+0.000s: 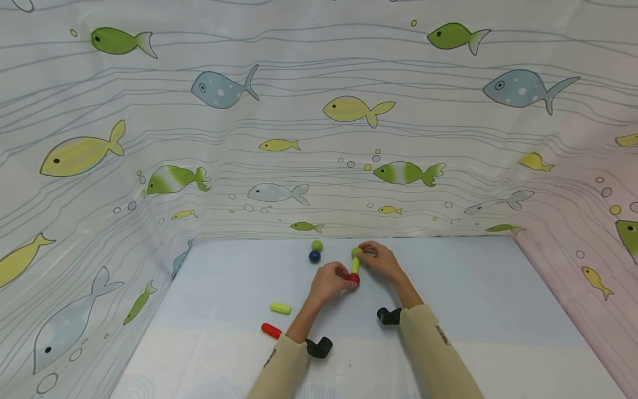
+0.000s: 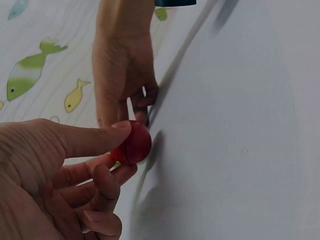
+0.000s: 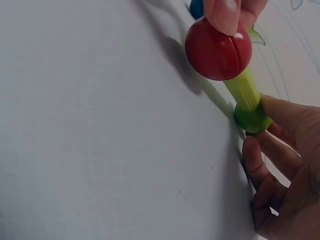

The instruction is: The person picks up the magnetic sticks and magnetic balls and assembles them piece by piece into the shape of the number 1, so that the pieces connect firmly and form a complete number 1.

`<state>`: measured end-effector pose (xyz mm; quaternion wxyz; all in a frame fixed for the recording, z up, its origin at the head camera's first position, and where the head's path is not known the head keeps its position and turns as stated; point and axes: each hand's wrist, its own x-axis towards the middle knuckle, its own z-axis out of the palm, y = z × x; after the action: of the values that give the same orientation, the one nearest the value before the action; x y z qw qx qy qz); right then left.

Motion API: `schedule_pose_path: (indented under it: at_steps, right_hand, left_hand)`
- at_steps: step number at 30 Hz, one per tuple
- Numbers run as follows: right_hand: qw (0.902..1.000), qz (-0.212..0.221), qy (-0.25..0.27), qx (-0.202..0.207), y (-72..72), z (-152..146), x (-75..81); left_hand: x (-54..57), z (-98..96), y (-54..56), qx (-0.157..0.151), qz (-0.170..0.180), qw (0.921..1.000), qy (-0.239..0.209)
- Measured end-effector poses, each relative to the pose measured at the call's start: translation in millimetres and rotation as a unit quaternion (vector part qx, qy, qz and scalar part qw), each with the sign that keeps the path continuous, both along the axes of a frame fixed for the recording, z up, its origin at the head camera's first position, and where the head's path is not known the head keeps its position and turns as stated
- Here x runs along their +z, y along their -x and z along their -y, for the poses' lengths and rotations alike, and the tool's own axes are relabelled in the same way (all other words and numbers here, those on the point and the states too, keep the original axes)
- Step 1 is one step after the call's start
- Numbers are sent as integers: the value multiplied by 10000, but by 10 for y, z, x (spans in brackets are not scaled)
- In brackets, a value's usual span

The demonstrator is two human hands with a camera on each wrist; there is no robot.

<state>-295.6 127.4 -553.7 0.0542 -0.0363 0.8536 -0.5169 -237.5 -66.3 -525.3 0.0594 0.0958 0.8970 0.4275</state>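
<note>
My left hand [image 1: 330, 285] pinches a red ball [image 1: 353, 279] between thumb and fingers. A yellow-green rod [image 1: 355, 265] joins that ball to a green ball [image 1: 356, 252], which my right hand [image 1: 381, 259] pinches at the far end. In the right wrist view the red ball [image 3: 218, 49] is near the camera, with the yellow rod [image 3: 243, 90] running from it to the green ball [image 3: 251, 118]. The left wrist view shows the red ball [image 2: 135, 142] under my thumb; there the rod is mostly hidden behind ball and fingers.
Left of the hands, a dark blue ball [image 1: 314, 256] sits by another green ball [image 1: 317, 245]. Nearer, a yellow-green rod [image 1: 281, 308] and a red rod [image 1: 271, 331] lie on the pale table [image 1: 224, 277]. A fish-patterned curtain [image 1: 319, 166] surrounds the table's back and sides.
</note>
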Motion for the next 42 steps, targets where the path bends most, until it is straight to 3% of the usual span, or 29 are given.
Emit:
schedule_pose_path:
  at_steps: [18,31,42]
  right_hand:
    - [9983,-200,-542,2,-88,-12,14]
    - [9988,-223,-444,25,-152,-12,94]
    - [9950,-275,-361,893,-195,-43,147]
  left_hand:
    - [-56,-90,4,17,-85,10000,14]
    - [-110,-112,85,260,-133,9990,-349]
    - [-175,-112,156,378,-574,9957,-625]
